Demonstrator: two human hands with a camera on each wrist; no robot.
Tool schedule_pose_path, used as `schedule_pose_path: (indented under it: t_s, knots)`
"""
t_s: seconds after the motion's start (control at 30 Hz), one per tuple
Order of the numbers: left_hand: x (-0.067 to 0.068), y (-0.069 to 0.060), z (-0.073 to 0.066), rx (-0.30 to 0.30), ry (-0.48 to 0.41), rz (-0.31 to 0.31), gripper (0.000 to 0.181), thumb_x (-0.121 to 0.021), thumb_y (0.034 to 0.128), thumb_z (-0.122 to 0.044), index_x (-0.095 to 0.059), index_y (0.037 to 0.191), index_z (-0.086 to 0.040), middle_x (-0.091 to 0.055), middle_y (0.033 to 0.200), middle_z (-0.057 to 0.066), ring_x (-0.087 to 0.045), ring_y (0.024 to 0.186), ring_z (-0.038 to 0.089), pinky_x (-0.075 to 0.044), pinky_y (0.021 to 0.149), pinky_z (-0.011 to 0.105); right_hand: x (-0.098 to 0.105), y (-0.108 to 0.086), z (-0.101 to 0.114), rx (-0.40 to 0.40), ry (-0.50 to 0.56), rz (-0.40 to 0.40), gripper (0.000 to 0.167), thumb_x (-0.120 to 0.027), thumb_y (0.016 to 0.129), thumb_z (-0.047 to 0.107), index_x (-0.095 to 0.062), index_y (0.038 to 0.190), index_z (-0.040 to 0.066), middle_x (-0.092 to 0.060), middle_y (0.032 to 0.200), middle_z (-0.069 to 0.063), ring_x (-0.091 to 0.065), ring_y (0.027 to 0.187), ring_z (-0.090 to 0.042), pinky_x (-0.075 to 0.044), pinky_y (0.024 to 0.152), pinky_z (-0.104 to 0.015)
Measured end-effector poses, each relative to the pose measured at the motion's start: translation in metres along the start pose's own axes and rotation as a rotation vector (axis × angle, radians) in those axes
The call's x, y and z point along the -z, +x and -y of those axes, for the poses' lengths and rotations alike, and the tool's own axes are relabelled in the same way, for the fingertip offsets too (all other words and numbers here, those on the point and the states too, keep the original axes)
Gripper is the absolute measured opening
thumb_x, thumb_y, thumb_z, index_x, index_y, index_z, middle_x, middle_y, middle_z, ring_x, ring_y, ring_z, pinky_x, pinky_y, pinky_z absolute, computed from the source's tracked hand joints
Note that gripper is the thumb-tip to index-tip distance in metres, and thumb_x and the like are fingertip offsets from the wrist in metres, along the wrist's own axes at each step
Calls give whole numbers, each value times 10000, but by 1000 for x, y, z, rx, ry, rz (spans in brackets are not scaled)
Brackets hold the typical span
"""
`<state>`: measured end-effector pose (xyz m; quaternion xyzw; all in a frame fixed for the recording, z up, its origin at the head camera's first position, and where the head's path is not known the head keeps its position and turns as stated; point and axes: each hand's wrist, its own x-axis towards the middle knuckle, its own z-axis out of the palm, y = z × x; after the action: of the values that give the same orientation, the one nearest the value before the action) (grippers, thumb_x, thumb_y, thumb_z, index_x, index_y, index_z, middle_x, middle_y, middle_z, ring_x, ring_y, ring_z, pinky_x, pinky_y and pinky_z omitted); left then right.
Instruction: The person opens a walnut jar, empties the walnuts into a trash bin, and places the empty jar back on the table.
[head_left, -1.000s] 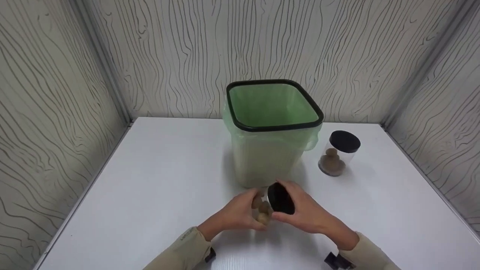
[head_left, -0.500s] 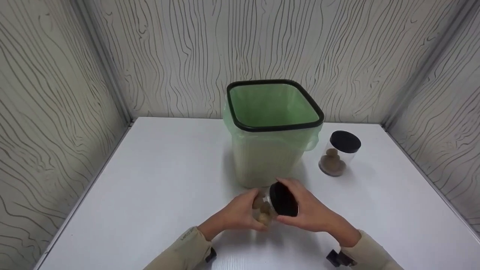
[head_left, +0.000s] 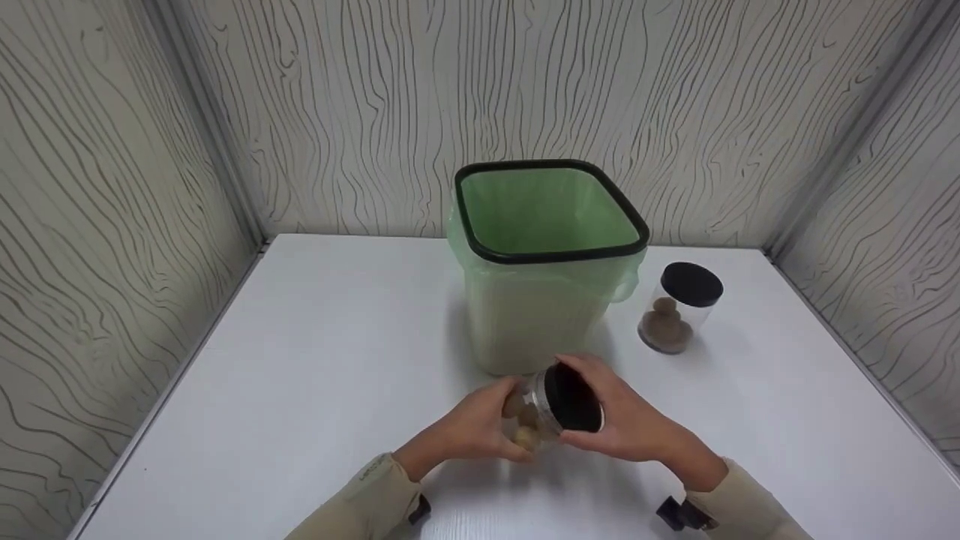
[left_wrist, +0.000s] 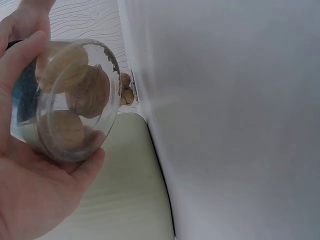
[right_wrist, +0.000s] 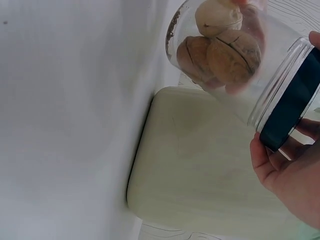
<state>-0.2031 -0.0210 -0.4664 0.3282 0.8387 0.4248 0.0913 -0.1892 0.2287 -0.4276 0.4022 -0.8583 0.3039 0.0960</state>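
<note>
A clear jar [head_left: 535, 409] with a black lid [head_left: 574, 399] is tilted on its side between both hands, its lid end towards the right. My left hand [head_left: 476, 421] grips the base end, thumb and fingers curled round the wall. With its thumb and fingertips, my right hand [head_left: 630, 420] holds the lid by its edge. Several round brown nuts [right_wrist: 232, 55], like walnuts with split shells, lie at the base end in the right wrist view. The lid [right_wrist: 292, 102] sits at the jar's mouth; whether it is loose, I cannot tell.
A bin [head_left: 525, 322] with a green liner [head_left: 547, 210] and black rim stands just behind the hands. To its right stands a second black-lidded jar [head_left: 679, 307] holding several nuts. Wood-patterned walls border the white table [head_left: 337, 337].
My right hand and the lid have shifted slightly right, and more of the clear jar shows beside the lid. My left hand has stayed nearly still, and so have the bin and second jar.
</note>
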Motion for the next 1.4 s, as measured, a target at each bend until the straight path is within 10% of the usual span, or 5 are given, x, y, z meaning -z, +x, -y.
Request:
schedule_pose_path:
  t_s: [0.47,1.4]
  knots:
    - [4,-2,0,44,29,-23,763,-866,627,-344,-471,1243,-128,-529,1021,-86,-498,908,83,-441,770,259,5,-4,-2,-131,-25,-6,832,-750,780,423,-343,1450,142,-404,1389,-17,-428,1199,-161,-407,960,-409]
    - [10,-6,3,63,12,-79,895,-858,630,-361,-429,1357,-66,-532,1237,-1,-501,1110,128,-429,921,337,15,-21,-49,-389,-95,-46,757,-694,824,412,-408,1381,-15,-474,1280,-163,-450,1121,-273,-398,917,-502]
